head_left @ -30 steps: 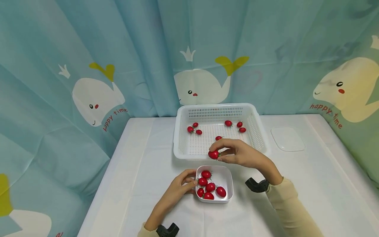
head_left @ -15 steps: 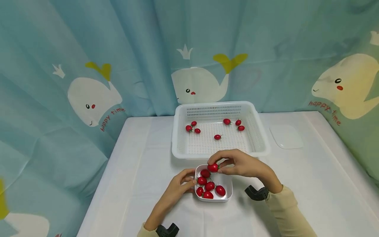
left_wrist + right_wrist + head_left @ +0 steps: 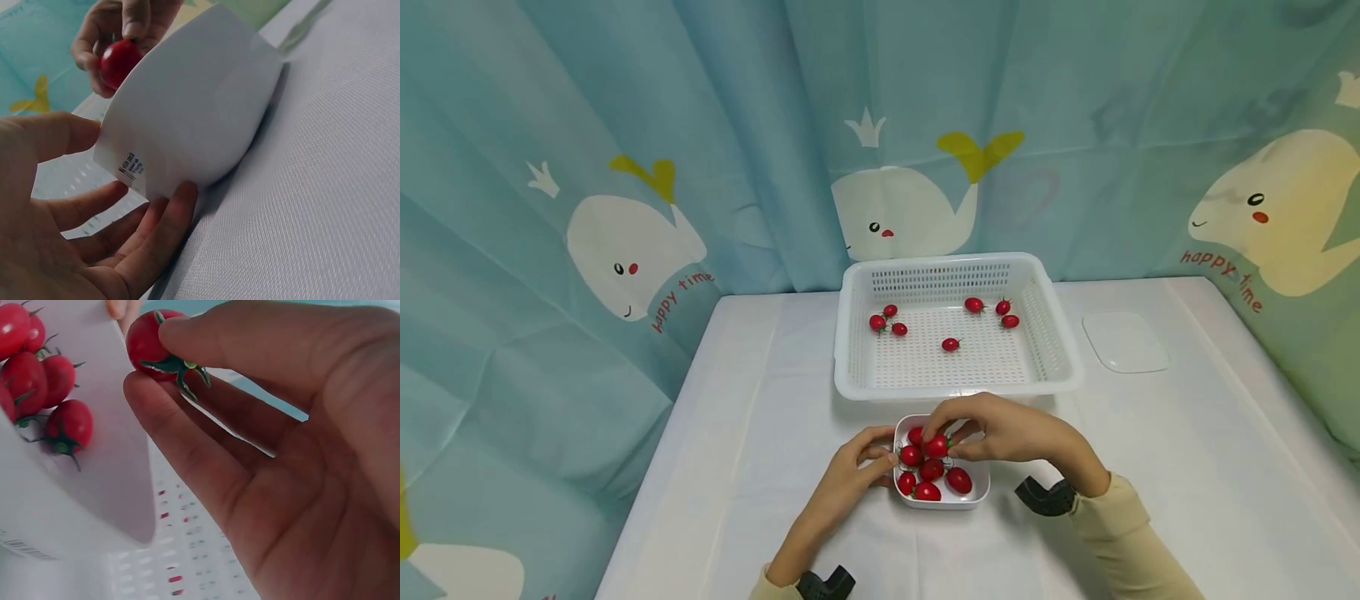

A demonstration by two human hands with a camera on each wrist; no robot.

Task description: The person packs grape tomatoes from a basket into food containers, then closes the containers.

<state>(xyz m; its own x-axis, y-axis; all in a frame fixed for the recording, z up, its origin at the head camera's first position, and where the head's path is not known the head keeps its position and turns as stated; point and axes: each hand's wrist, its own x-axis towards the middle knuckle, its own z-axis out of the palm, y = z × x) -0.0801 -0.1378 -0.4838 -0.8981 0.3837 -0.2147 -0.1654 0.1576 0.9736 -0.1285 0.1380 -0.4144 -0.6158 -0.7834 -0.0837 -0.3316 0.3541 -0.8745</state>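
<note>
A small white box (image 3: 955,505) stands on the table, several cherry tomatoes (image 3: 958,480) inside, mostly toward its left. My left hand (image 3: 853,467) holds the box at its left side; in the left wrist view, thumb and fingertips touch the outside of its wall (image 3: 194,94). Between thumb and fingers my right hand (image 3: 1003,429) pinches a cherry tomato (image 3: 147,347) with a green calyx. In the head view this tomato is over the box, near the others. Whether it touches them I cannot tell.
Behind the box is a white perforated basket (image 3: 1037,389) holding several cherry tomatoes (image 3: 951,344). A clear, flat lid (image 3: 1125,342) lies right of the basket on the white tablecloth (image 3: 775,433). A blue whale-print curtain (image 3: 760,150) hangs behind the table.
My right hand has brought the cherry tomato from above the basket's front rim toward me and down over the box. The left hand has stayed on the box. The head view has shifted slightly.
</note>
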